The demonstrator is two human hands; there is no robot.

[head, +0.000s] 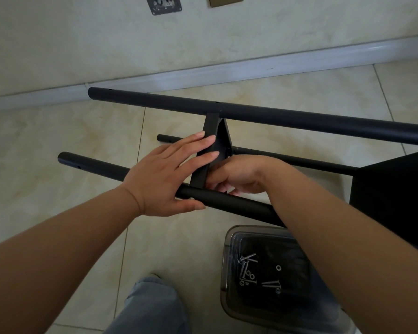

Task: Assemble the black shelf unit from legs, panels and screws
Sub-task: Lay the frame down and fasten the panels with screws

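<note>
Screw tray [229, 251] nearest; hands [164, 177] flank panel [209, 150] between legs [263, 115].

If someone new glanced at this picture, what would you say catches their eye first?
Probably the two hands at centre: the left hand lies flat against a black shelf panel set between two black legs, while the right hand works behind that panel, fingers hidden. Next, the clear tray of screws on the floor at lower right.

I'm looking down into a home room, glossy beige floor tiles [58, 141], pale skirting board [227, 71] along a cream wall [82, 39], wall socket plate [163, 4].
</note>
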